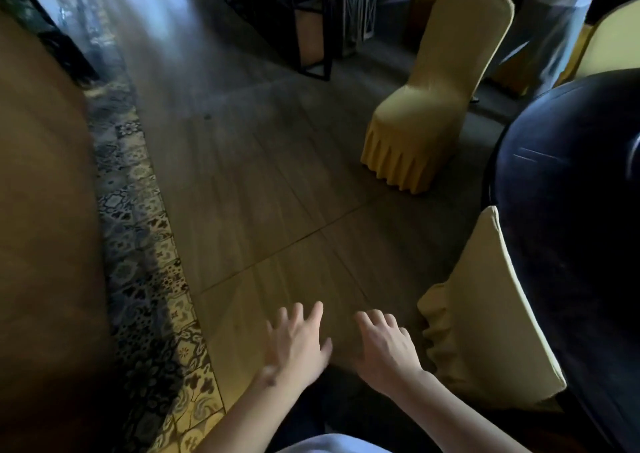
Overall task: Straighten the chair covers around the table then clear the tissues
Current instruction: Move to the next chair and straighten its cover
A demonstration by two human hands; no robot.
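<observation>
Both my hands hover over the wooden floor at the bottom of the view, holding nothing. My left hand [298, 341] has its fingers spread. My right hand [384, 345] has its fingers apart and slightly curled, a short way left of a yellow-covered chair [485, 321] pushed against the dark round table [571, 210]. A second yellow-covered chair [433, 99] with a pleated skirt stands apart from the table, farther ahead. Part of a third yellow cover [609, 43] shows at the top right. No tissues are visible.
A large brown surface [41, 227] fills the left side, bordered by a strip of patterned tiles [145, 262]. A black metal frame [311, 36] stands at the top centre. Open wooden floor [259, 175] lies between.
</observation>
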